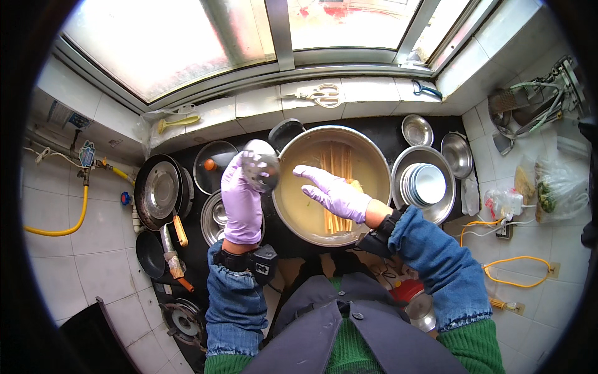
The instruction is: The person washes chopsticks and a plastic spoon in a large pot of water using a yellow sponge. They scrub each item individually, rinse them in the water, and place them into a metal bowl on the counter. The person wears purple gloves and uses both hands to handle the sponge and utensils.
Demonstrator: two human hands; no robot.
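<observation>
My left hand (pixel 241 201), in a thin lilac glove, grips a small shiny metal dish (pixel 261 164) beside the left rim of a large metal pot (pixel 386 161). The dish is blurred, with dark marks or holes on its face. Over the pot hovers my right hand (pixel 338 194), in the same kind of glove, fingers extended and apart, holding nothing. Cloudy yellowish liquid (pixel 299 212) fills part of the pot. A bundle of wooden sticks (pixel 336 159) lies in it, partly hidden by my right hand. Something pale yellow (pixel 356 185) shows beside that hand.
Left stand a glass lid (pixel 219 156), nested metal bowls (pixel 205 219), pans (pixel 161 187) and a gas burner (pixel 184 322). Right, a metal basin (pixel 449 201) holds stacked small bowls (pixel 429 183), near other metal bowls (pixel 417 131). Scissors (pixel 322 95) and a peeler (pixel 426 89) lie on the sill.
</observation>
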